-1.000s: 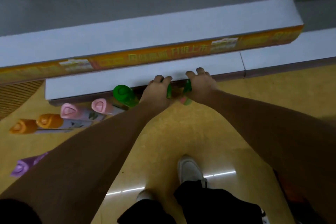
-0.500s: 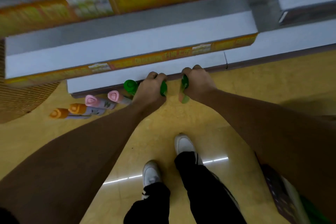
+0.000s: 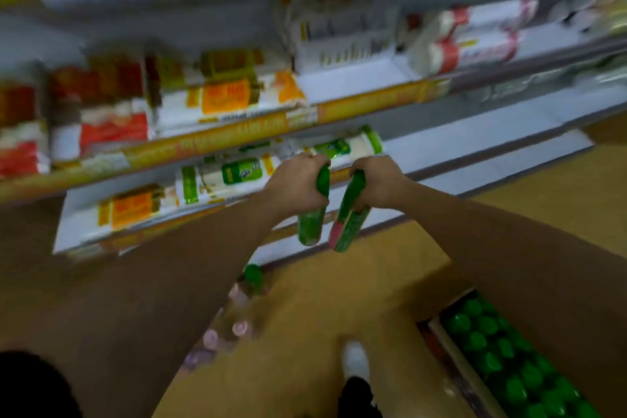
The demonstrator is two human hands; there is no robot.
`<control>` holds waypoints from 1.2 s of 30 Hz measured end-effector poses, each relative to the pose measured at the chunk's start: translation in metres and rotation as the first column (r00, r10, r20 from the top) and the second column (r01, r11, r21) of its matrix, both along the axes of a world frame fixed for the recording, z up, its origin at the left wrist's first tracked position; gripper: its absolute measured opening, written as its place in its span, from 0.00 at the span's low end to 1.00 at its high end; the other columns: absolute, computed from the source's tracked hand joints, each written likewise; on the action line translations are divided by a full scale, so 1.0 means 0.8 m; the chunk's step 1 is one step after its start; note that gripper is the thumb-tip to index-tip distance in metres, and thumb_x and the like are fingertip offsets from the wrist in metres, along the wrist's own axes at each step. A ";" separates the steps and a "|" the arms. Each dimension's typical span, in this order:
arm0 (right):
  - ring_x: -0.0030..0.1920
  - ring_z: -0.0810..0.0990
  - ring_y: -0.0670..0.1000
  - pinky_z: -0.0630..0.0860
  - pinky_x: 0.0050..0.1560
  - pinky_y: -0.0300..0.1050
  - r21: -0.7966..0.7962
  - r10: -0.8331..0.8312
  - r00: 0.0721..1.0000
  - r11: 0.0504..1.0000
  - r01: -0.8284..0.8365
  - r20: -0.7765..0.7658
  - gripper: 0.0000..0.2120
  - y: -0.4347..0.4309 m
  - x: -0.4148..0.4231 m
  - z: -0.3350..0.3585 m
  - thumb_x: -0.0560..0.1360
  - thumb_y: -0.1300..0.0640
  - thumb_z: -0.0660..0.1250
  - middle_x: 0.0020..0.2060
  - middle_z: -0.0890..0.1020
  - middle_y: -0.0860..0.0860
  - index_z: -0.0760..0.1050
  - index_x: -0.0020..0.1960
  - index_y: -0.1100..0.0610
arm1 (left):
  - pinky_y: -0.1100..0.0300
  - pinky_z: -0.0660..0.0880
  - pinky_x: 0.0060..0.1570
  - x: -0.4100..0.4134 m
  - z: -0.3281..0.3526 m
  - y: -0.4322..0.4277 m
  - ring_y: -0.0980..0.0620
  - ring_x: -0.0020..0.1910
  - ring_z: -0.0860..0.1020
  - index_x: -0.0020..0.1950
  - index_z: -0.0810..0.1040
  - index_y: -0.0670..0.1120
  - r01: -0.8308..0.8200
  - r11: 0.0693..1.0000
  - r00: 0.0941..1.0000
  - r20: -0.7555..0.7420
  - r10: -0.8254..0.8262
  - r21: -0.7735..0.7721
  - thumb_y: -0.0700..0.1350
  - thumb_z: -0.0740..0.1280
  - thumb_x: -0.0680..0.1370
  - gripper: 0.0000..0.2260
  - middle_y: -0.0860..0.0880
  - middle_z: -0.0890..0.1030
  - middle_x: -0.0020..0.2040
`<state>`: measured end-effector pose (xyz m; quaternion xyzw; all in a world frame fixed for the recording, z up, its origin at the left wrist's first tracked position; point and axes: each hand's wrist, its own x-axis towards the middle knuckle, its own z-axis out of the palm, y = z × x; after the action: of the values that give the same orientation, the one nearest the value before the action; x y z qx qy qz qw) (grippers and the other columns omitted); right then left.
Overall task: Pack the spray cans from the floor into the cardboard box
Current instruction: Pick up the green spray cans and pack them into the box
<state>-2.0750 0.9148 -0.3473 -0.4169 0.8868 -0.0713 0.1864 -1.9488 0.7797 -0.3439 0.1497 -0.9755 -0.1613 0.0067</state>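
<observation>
The light is dim and flat, without clear shadows. Heavy motion blur smears the shelves (image 3: 237, 132), worst along the top. The floor (image 3: 322, 299) is soft too. Only the left hand (image 3: 293, 187) and right hand (image 3: 378, 183) look a little sharper.
</observation>
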 end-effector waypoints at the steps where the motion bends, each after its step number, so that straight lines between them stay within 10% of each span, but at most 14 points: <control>1: 0.53 0.81 0.56 0.79 0.52 0.48 -0.014 -0.026 1.000 1.000 0.026 -0.012 0.32 0.017 0.000 0.035 0.60 0.51 0.84 0.53 0.83 0.55 0.79 0.61 0.56 | 0.52 0.78 0.47 -0.005 0.041 0.012 0.42 0.53 0.79 0.64 0.76 0.47 0.030 0.999 0.999 -0.035 -0.031 -0.031 0.51 0.78 0.67 0.28 0.43 0.80 0.54; 7: 0.33 0.83 0.53 0.83 0.33 0.49 -0.130 -0.189 0.982 0.974 0.186 -0.014 0.29 0.114 -0.019 0.235 0.61 0.56 0.84 0.41 0.83 0.55 0.78 0.58 0.60 | 0.50 0.78 0.42 -0.056 0.246 0.089 0.41 0.48 0.80 0.58 0.74 0.52 0.121 0.959 0.954 -0.236 -0.184 -0.258 0.60 0.75 0.64 0.27 0.46 0.81 0.48; 15: 0.43 0.84 0.55 0.84 0.36 0.51 -0.309 -0.348 0.937 0.895 0.322 -0.032 0.32 0.267 -0.079 0.420 0.62 0.58 0.85 0.47 0.81 0.54 0.77 0.63 0.60 | 0.54 0.75 0.37 -0.131 0.412 0.214 0.42 0.43 0.77 0.51 0.71 0.52 0.083 0.961 0.865 -0.459 -0.201 -0.263 0.63 0.73 0.63 0.24 0.47 0.77 0.42; 36: 0.46 0.83 0.55 0.85 0.42 0.52 -0.461 -0.695 0.705 0.677 0.574 -0.142 0.32 0.480 -0.259 0.518 0.62 0.57 0.84 0.52 0.82 0.56 0.76 0.61 0.58 | 0.56 0.75 0.34 -0.412 0.464 0.398 0.50 0.41 0.78 0.47 0.75 0.52 0.452 0.865 0.722 -0.480 -0.499 -0.218 0.61 0.77 0.65 0.20 0.51 0.78 0.42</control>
<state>-2.2821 1.2984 0.0675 -0.1121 0.9618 -0.2383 -0.0754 -2.2785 1.0978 0.0276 -0.1555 -0.9476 -0.1500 0.2352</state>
